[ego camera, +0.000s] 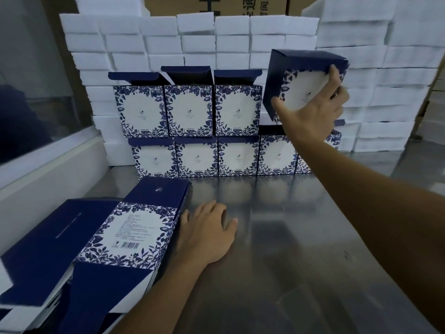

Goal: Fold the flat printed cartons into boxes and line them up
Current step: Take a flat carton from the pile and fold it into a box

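Up at the right end of the stacked rows, the right hand [313, 109] grips a folded box [298, 78], thumb on its lower left corner and fingers curled over its right edge; the box is tilted, lifted just above the bottom row and just right of the upper row. That upper row [187, 109] holds three boxes side by side with their dark lids standing open; the bottom row [216, 156] stands on the steel table [301, 249] with its boxes touching edge to edge. Behind them rises a wall of white foam blocks [168, 44], close against the boxes' backs. At near left, the left hand [207, 232] lies flat on the table, fingers spread, its thumb side against the right edge of the stack of flat cartons [115, 237]. Between the hand and the bottom row the tabletop is bare metal, as is the wide stretch to the right.
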